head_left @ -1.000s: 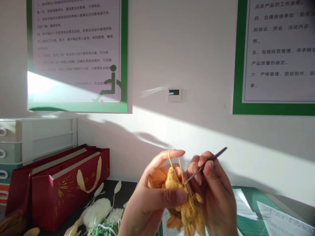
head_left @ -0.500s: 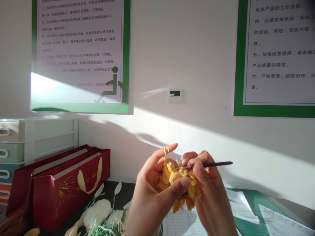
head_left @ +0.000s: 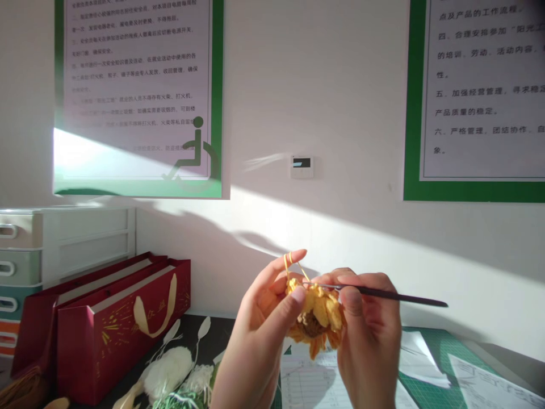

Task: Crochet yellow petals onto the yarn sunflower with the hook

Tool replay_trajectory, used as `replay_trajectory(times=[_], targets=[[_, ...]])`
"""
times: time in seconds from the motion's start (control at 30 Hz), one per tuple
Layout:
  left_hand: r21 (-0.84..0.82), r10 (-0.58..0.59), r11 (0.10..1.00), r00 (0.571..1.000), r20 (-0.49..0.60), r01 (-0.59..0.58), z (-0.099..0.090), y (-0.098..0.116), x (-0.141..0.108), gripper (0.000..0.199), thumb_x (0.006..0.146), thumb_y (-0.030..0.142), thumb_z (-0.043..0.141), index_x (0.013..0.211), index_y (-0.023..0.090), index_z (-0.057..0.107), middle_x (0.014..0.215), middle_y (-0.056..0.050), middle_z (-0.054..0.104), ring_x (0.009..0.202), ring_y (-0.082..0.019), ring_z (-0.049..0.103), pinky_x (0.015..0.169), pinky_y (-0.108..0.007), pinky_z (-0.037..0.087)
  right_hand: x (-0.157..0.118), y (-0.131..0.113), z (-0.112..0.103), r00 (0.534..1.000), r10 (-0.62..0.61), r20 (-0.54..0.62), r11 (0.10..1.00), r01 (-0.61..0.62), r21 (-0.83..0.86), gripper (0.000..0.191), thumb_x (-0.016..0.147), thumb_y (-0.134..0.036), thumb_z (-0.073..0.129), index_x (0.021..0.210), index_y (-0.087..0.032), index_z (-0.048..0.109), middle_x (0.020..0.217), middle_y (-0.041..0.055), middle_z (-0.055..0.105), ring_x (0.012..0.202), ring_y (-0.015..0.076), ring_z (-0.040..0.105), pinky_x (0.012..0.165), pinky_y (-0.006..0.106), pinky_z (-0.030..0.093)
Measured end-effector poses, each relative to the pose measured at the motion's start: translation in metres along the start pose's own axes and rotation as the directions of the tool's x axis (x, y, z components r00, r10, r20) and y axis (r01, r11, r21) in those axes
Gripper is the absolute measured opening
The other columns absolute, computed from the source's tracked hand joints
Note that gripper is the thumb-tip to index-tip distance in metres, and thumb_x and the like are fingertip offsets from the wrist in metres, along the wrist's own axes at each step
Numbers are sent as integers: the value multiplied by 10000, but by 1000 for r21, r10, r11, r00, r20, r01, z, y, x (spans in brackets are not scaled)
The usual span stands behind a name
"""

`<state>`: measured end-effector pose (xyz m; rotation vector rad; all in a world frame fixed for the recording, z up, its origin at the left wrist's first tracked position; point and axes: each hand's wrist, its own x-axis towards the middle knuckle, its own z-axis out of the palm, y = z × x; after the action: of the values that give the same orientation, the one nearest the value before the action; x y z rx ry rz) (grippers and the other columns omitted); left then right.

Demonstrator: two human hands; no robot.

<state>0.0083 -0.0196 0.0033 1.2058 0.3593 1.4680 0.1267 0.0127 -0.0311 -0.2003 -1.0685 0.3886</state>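
Flower: yellow crocheted piece, held up between the two hands above the tabletop; brown centre faces the camera, tilted.
Petals: several formed round the centre; the far side is hidden, so no full count.
Strand: yellow, looped on the raised left index finger, running down to the flower's upper edge; not cut off.
Hook: dark handle pointing right, metal end at the upper edge, by the strand.
Left hand: thumb and fingers pinching the flower's left side; index raised, tensioning the strand.
Right hand: fingers closed on the hook, close by the flower's right side.
Progress: centre and much of the petal ring look made; edge stitching appears under way. Unfinished, judging by the attached strand; amount left cannot be told.
Printed sheet: below the hands.
Cutting mat: green, to the right, with papers on it.
White yarn: left of the hands, beside green yarn.
Red bag: farther left, near the drawers.
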Motion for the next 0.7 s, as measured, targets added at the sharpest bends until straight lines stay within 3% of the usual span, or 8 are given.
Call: replay_trajectory(times=[0.13,0.37,0.53,0.7], targets=[[7,11,1000,998,57,-11,-1,-7,8,470,856,270,843,1310,227,727,917,-48,707,863,-194,670,790,-275,526,4,-2,-2,999,-43,3,995,43,-86,64,1017,-236,618,982,-273,656,889,3,759,821,166,755,729,303,624],[15,-25,1000,1000,-9,25,3,-13,17,394,890,295,812,1256,176,730,846,-63,741,764,-186,678,722,-276,512,10,-5,-6,989,-124,82,974,137,-182,96,996,-183,619,952,-250,673,884,19,762,857,166,752,747,283,629],[-7,-17,1000,999,35,18,8,-14,17,522,782,245,911,1265,201,715,903,-44,706,812,-186,679,770,-287,527,12,-10,-9,996,-54,71,984,65,-164,89,996,-214,631,940,-264,677,869,6,764,834,167,757,751,285,632],[41,-25,999,1000,-14,26,13,-16,16,520,719,223,948,1173,227,693,875,-28,705,736,-167,683,684,-248,518,16,-9,-15,989,45,142,982,-18,-186,77,992,-265,652,924,-263,687,848,8,765,778,167,750,731,288,636]])
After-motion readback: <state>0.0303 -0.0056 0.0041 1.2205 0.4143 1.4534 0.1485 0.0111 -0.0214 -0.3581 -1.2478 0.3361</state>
